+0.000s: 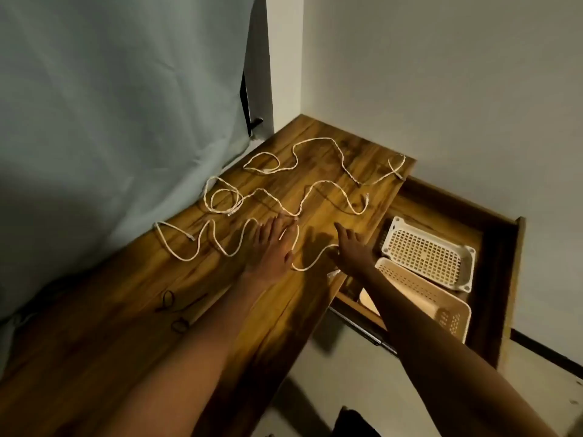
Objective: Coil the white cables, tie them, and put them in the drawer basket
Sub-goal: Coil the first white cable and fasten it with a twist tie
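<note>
Three white cables lie loose and winding on the wooden desk top (318,298): a far cable (342,165), a middle cable (318,184) with a small loop at its left, and a near cable (208,230). My left hand (273,247) rests flat on the near cable, fingers spread. My right hand (351,247) lies open on the desk beside that cable's right bend, holding nothing. At the right, the open drawer (492,257) holds a white perforated basket (429,253) and a cream basket (419,291).
Several dark ties or bands (168,299) lie on the desk near its front left. A grey-green sheet (120,121) hangs along the desk's left side. White walls close the far corner. The floor (331,373) shows below the desk edge.
</note>
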